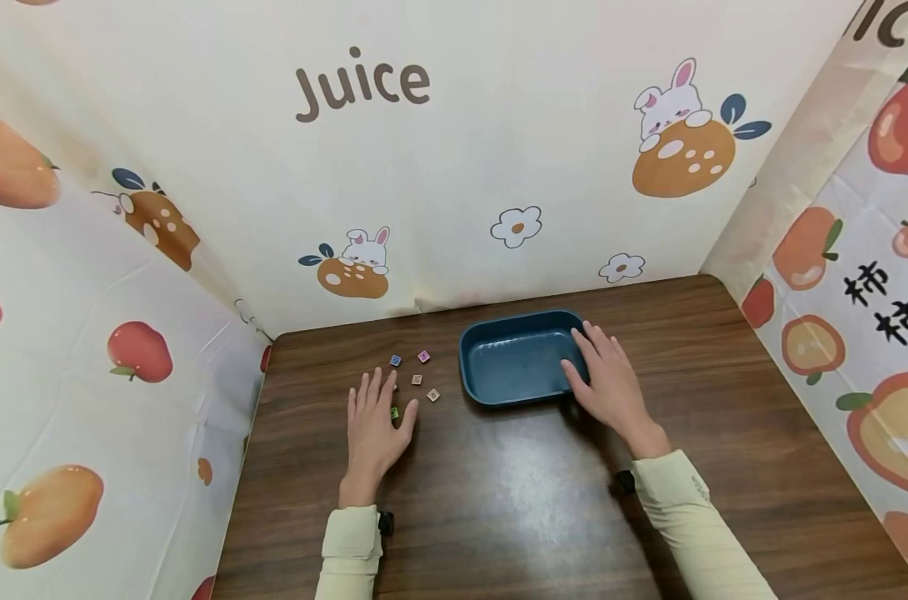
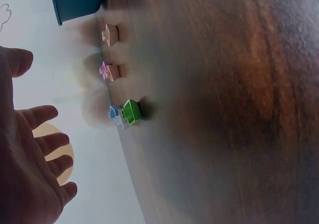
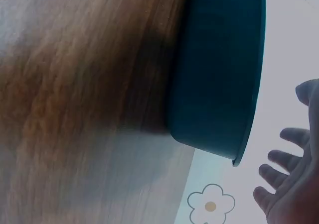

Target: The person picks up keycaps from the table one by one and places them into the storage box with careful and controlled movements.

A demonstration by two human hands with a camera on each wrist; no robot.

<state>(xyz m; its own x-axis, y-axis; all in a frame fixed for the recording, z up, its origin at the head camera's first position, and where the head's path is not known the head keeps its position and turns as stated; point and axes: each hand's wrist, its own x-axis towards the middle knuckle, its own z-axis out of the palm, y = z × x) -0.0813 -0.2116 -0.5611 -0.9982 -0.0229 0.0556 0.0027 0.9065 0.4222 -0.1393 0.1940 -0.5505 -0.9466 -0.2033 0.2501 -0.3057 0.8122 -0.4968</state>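
My left hand (image 1: 374,429) hovers low over the table at the left, fingers straight and spread, holding nothing. Around its fingertips lie several small square toy blocks: a blue block (image 1: 396,361), a pink block (image 1: 424,357), tan blocks (image 1: 417,380) and a green block (image 1: 394,413) partly covered by the hand. Seen from the left wrist, the green block (image 2: 131,112) has a raised top and flared sides. Straight-fingered too, my right hand (image 1: 611,387) is above the right end of a dark blue rectangular tray (image 1: 516,400); its fingers overlap the rim in the head view, gripping nothing.
The dark wooden table (image 1: 529,508) ends at a white printed cloth (image 1: 461,167) behind, with similar cloth on the left and right. The tray's deep side wall (image 3: 214,74) rises beneath the right hand. Dark wrist devices sit at both sleeves.
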